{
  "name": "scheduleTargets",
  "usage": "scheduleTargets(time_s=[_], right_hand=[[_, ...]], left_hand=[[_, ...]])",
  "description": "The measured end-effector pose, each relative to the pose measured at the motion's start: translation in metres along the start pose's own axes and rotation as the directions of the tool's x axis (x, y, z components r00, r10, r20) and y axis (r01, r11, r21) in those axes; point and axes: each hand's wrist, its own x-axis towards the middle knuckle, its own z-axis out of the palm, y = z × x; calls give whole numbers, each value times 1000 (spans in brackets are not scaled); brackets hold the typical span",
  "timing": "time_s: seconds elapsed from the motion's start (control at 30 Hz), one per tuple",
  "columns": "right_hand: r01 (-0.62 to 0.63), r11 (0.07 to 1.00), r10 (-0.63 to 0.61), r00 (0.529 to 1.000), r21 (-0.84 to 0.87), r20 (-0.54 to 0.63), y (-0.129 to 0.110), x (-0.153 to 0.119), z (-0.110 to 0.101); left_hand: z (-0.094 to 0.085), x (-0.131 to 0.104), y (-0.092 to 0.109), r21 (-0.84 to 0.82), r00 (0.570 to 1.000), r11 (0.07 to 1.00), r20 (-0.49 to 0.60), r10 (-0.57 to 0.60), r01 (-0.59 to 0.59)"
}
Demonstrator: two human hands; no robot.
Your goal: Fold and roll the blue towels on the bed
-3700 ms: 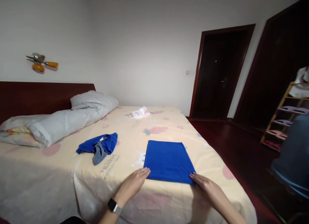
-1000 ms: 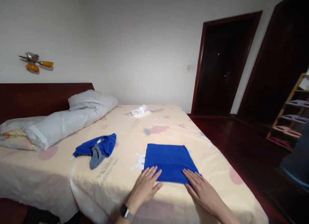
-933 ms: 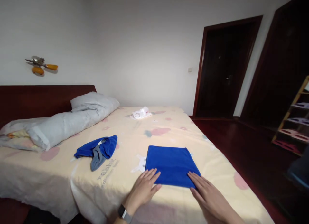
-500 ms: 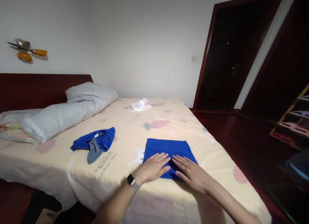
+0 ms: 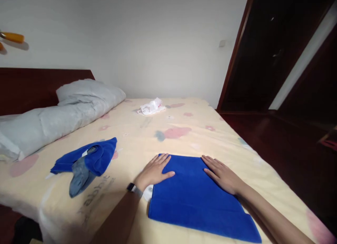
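Observation:
A blue cloth [image 5: 195, 195] lies flat and smooth on the bed near its front edge, roughly rectangular, with its lower right corner sticking out. My left hand [image 5: 156, 169] rests on its far left corner, fingers stretched out and thumb on the fabric. Along the far right edge lies my right hand [image 5: 219, 174], palm down with its fingers extended. Neither hand grips the cloth. To the left, a crumpled blue cloth piece [image 5: 101, 156] with a grey part and a small white label sits apart from both hands.
The bed [image 5: 137, 131] has a cream sheet with printed pictures. A rolled grey quilt [image 5: 71, 114] lies along the left, by the dark headboard [image 5: 42, 84]. A white crumpled item [image 5: 152, 106] lies farther back. Beyond the bed's right side are dark floor [image 5: 263, 139] and a door [image 5: 265, 54].
My hands have moved apart, from the middle of the blue cloth to its far left and far right corners. The cloth shows larger and reaches nearer to me. The view has shifted closer.

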Motion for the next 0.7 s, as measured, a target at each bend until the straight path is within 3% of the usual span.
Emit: scheduleTargets(time_s=[0.1, 0.2, 0.3, 0.37, 0.47, 0.53, 0.6, 0.7], right_hand=[[-41, 998, 41, 999, 48, 8, -1, 2, -6], [-87, 987, 98, 992, 137, -76, -10, -8, -23], [-102, 980, 139, 965, 169, -223, -39, -46, -44], [-65, 989, 97, 967, 136, -238, -65, -85, -49], [44, 996, -44, 999, 77, -5, -95, -140, -37], [54, 996, -62, 991, 65, 120, -100, -161, -24], [31, 998, -38, 991, 58, 127, -95, -168, -13], [33, 998, -35, 998, 47, 55, -81, -165, -10]], left_hand=[[0, 5, -3, 13, 1000, 1000, 7, -11, 11], [-12, 5, -2, 0, 999, 1000, -44, -14, 14], [-33, -14, 18, -28, 985, 1000, -175, -11, 6], [-44, -40, 44, -54, 979, 998, -202, 25, -36], [-48, -87, 87, -159, 990, 977, -12, 140, -140], [-45, -111, 104, -246, 970, 952, 117, 214, -180], [-41, -125, 107, -270, 961, 946, 158, 229, -181], [-34, -130, 94, -234, 970, 960, 154, 190, -151]])
